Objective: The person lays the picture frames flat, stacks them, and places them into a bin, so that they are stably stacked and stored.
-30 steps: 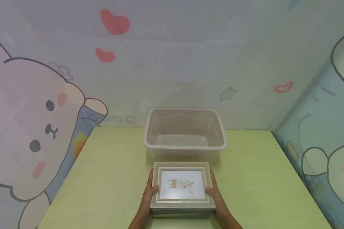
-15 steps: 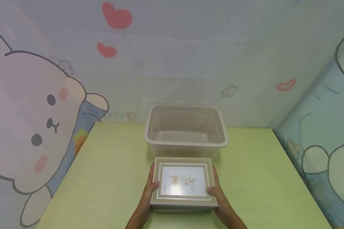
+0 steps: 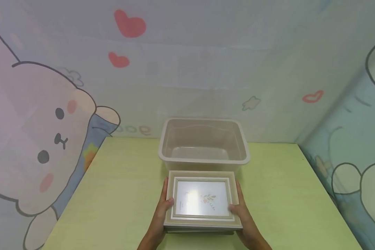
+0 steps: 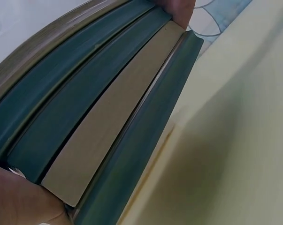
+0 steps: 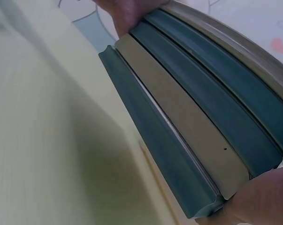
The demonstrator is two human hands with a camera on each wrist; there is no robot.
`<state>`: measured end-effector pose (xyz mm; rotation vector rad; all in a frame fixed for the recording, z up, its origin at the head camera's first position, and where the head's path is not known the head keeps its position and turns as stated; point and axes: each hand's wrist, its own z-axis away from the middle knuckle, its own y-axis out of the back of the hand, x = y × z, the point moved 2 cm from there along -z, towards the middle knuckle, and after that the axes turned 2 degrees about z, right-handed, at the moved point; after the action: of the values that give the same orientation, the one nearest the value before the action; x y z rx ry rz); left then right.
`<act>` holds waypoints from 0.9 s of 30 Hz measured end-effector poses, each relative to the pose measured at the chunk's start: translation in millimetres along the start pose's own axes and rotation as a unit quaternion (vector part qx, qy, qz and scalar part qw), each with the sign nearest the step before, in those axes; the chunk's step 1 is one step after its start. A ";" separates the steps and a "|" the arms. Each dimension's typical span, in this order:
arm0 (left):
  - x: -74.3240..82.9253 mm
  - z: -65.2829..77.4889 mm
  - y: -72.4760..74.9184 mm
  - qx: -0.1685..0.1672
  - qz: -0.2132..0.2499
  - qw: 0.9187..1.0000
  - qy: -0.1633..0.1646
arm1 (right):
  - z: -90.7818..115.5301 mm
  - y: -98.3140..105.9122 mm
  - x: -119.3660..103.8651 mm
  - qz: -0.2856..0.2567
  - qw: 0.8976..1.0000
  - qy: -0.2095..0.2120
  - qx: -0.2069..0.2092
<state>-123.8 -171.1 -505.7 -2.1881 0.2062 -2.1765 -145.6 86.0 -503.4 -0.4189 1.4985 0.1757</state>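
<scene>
Between my two hands lies a stack of several picture frames (image 3: 203, 198), held level. The top frame is cream with a white inner border, and glare covers part of its floral print. My left hand (image 3: 160, 214) grips the stack's left side, thumb on the top frame's border and fingers along the edge. On the opposite side my right hand (image 3: 246, 222) grips it the same way. The wrist views show the stacked edges, some blue-green (image 4: 136, 136) and some tan (image 5: 179, 117), above a shadow on the table. The fingers under the stack are hidden.
Just behind the stack stands a beige plastic bin (image 3: 204, 161) with nothing visible inside it. The yellow-green table (image 3: 122, 194) reaches back to a cartoon-printed cloth (image 3: 190, 76), which also hangs along both sides.
The stack appears slightly larger and has risen a little toward the camera, both hands still gripping it. Glare has spread over the top print. The head view has shifted slightly.
</scene>
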 end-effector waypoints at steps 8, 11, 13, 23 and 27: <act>20.2 7.0 -3.8 -0.011 -0.016 1.000 0.001 | 7.0 -3.2 -15.7 0.002 1.000 0.002 0.007; 26.3 8.6 -4.6 -0.009 -0.020 1.000 -0.004 | 10.7 -4.1 -20.5 0.005 1.000 0.007 0.008; 29.0 9.4 -5.3 -0.006 -0.018 1.000 -0.006 | 12.2 -4.0 -23.6 0.013 1.000 0.017 0.005; 37.2 9.7 -9.7 -0.007 -0.024 1.000 -0.012 | 12.8 1.0 -33.3 0.022 0.999 0.033 0.008; 39.6 10.6 -11.4 -0.011 -0.024 1.000 -0.008 | 12.3 1.5 -35.9 0.014 1.000 0.025 0.011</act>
<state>-112.6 -165.5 -465.1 -2.2435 0.1810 -2.1916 -137.4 97.2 -468.0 -0.3866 1.5552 0.1716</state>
